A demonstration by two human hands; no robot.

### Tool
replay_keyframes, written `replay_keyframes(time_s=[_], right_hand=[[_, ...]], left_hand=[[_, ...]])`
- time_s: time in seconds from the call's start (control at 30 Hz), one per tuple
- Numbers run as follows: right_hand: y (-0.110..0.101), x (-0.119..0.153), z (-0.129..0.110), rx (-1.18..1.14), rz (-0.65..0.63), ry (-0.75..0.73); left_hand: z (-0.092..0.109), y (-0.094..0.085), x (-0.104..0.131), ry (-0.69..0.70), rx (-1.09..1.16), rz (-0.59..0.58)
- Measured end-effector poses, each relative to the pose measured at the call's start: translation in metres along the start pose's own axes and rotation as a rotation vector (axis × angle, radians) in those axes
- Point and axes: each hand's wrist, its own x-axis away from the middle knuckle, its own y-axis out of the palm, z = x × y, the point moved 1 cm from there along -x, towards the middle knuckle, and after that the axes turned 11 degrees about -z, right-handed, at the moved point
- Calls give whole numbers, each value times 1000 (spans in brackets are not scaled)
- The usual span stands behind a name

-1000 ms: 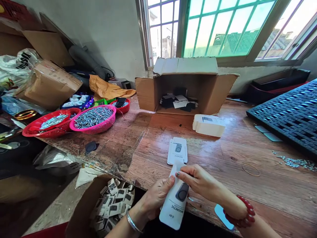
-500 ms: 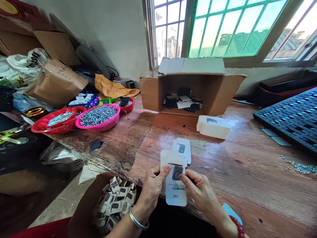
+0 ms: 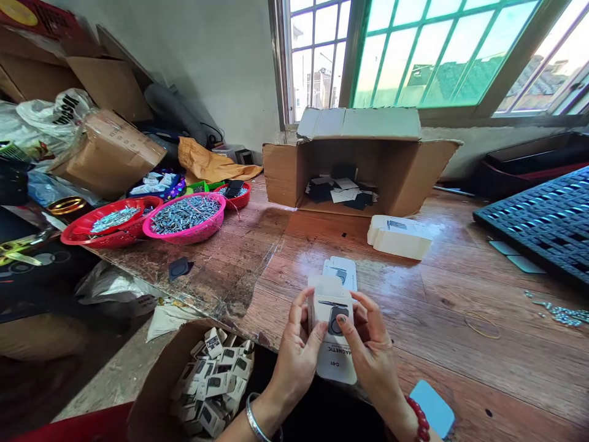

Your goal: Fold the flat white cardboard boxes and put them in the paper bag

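Held at the table's front edge is a white printed carton (image 3: pixel 340 362) with a dark device picture and the word MAGNETIC upside down. My left hand (image 3: pixel 299 344) grips its left side, thumb on the front face. My right hand (image 3: pixel 372 344) grips the right side, its thumb over the picture. The carton looks partly opened out, with a flap at its top and a side panel showing on the left. Just behind it, flat white cartons (image 3: pixel 348 270) lie on the wooden table (image 3: pixel 294 245). A thick stack of flat cartons (image 3: pixel 399 237) stands farther back.
An open cardboard box (image 3: pixel 280 172) holds loose cards. Pink (image 3: pixel 184 236) and red baskets (image 3: pixel 80 236) of metal parts stand left. Below the table edge, a carton (image 3: pixel 151 393) holds many small white boxes. A black grid tray (image 3: pixel 543 209) and a blue pad (image 3: pixel 430 408) are right.
The carton has gone from flat to partly opened out and moved slightly right. My left hand's fingers have shifted up its side, and my right hand now wraps its right edge.
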Motion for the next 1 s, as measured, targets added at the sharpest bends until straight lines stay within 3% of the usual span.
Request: replay_keyframes(time_s=[0.13,0.27,0.5,0.63,0.77,0.87,1.0], right_hand=[[2,-1,-7,-34,-43,43],[1,-3,-10,-16,-83,84],[-3,-1,-9,113,52,68],[-6,3,-8,144,20,75],[-11,-1,-8,-74,-8,228],[-16,-7,-8,-270,-112,369],[-25,-15,-11,-202,-163,344]], left_hand=[[-2,0,1,25,9,-13],[-6,4,1,33,43,64],[-21,9,9,32,9,48],[-19,-1,10,44,-100,-13],[-13,-10,8,-6,-164,-92],[-14,-12,8,-45,-171,-93],[-16,-10,8,-73,-124,-7]])
